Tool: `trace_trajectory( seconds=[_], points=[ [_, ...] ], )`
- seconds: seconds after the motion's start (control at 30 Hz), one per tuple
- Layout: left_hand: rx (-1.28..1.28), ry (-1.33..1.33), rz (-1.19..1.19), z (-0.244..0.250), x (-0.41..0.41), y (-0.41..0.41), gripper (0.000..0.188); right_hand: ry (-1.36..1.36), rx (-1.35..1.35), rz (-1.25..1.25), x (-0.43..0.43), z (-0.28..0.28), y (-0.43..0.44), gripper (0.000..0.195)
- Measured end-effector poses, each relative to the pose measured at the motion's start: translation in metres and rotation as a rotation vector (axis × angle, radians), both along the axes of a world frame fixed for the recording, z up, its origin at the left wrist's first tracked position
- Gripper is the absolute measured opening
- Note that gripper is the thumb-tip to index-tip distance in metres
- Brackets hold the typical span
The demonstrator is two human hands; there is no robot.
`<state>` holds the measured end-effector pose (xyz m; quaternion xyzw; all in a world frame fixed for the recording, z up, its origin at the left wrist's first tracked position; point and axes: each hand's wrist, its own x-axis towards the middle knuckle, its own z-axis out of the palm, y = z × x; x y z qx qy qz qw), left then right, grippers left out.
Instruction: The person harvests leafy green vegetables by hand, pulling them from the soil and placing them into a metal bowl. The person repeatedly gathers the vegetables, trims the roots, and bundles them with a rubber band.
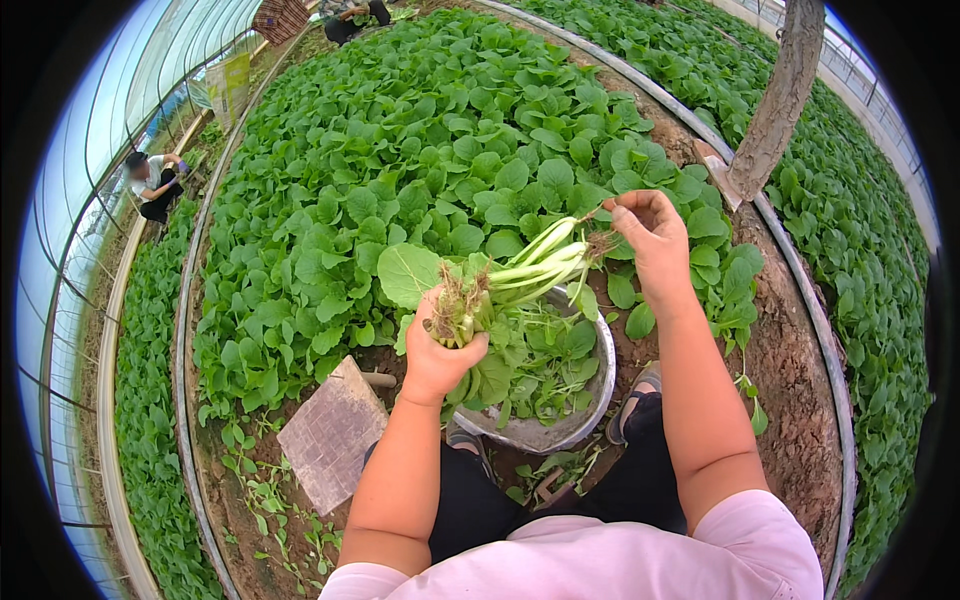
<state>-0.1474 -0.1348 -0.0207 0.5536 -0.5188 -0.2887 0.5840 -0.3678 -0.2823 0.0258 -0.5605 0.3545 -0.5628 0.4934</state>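
My left hand (442,364) grips a bunch of leafy greens (469,319), with its hairy, soil-brown roots turned up. More pale-stalked greens (544,262) reach out to the right from beside that bunch, their roots towards my right hand (654,232). Thumb and forefinger of that hand pinch a thin root (592,213) at the end of one stalk. Below both hands a round metal basin (574,431) stands on the soil between my feet, with loose green leaves (551,360) in it. My left forearm and the bunch cover the basin's left part.
Dense rows of leafy greens (420,150) grow ahead. A square board (334,435) lies on the soil at left. A tree-trunk post (780,105) rises at right beside a curved bed edging (814,292). One person (154,180) crouches at far left, another (349,19) at the back.
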Motion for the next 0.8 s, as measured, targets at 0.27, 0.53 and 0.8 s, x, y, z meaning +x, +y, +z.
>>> trace_trajectory(
  seconds=[0.27,0.53,0.8],
  points=[
    [0.028,0.088,-0.068,0.003,-0.003,0.0,0.051,0.264,0.141,0.305,0.005,-0.01,0.008,0.029],
    [0.066,0.159,0.024,0.008,0.002,0.002,0.048,0.461,-0.112,-0.226,-0.008,0.005,-0.007,0.037],
    [-0.036,0.091,0.066,0.0,0.007,0.0,0.052,0.237,0.262,0.325,0.022,-0.018,0.022,0.047]
  ],
)
